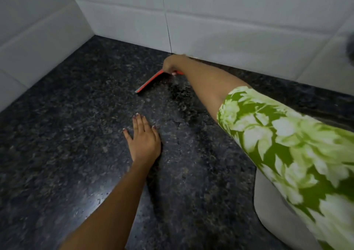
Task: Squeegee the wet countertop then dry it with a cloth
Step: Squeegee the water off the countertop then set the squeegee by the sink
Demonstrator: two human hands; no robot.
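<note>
Near the frame's upper centre, by the tiled wall, the right hand (171,64) grips the red squeegee (149,82), blade on the wet countertop (67,134), seemingly to pull water forward, while the left hand (144,139) lies flat at centre, fingers straight, likely bracing the reach.

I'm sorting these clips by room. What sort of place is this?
Probably a home kitchen, though a bathroom is possible: a dark speckled stone countertop runs into a corner of white tiled walls, and the right hand draws a red squeegee across it.
</note>
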